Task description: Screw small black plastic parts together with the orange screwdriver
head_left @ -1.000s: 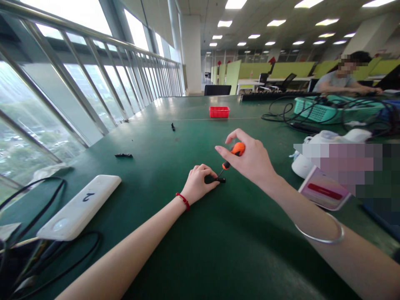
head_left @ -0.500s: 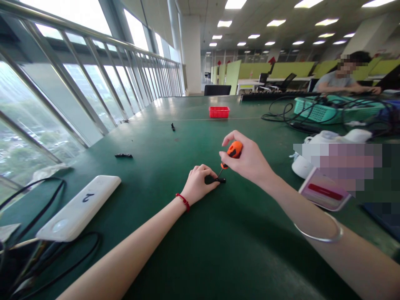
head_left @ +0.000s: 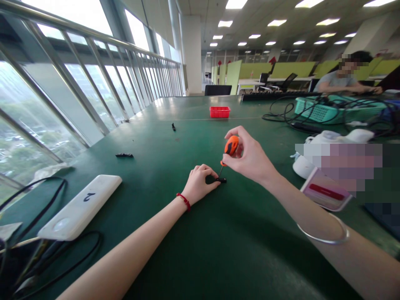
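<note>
My left hand (head_left: 200,181) is closed on a small black part (head_left: 222,180), pressing it to the green tabletop between thumb and fingers. What kind of part it is I cannot make out. My right hand (head_left: 250,157) grips an orange and black screwdriver (head_left: 231,145) by its short handle. The thin shaft slants down to the black part, close to the left fingertips. Whether the tip sits in a screw is too small to tell.
A red tray (head_left: 219,112) stands farther back. Two dark pieces (head_left: 124,155) (head_left: 173,127) lie at left. Nearby are a white power bank (head_left: 81,208) with cables, a pinkish-white box (head_left: 326,189), and a teal basket (head_left: 312,111) with cables. A person (head_left: 340,77) sits at far right.
My right hand has shifted slightly, its fingers turned around the screwdriver handle, which now stands a little higher and more to the left. My left hand stays on the black part.
</note>
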The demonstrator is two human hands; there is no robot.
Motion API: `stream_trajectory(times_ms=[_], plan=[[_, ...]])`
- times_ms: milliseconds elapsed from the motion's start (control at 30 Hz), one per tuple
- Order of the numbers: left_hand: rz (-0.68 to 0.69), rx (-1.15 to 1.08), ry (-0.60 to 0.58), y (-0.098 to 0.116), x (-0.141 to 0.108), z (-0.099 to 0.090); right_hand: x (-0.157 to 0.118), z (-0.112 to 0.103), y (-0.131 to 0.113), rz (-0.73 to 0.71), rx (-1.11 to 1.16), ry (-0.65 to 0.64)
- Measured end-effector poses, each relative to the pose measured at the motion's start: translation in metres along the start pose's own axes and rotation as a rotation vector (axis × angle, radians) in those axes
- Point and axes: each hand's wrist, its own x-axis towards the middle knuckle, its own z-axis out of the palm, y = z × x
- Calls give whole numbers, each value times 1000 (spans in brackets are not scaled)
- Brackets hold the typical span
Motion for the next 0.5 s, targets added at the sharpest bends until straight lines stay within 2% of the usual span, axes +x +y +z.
stream_trajectory(times_ms=[267,333,433,500], plan=[[9,3,9,0,0,1,2,-2,1,-23,-23,21],[9,4,6,-1,0,1,2,-4,0,-10,2,-47],[3,4,3,-1,0,0,2,-6,-1,30,76,-227],[1,6,3,0,0,0,3,-7,0,39,140,-267]])
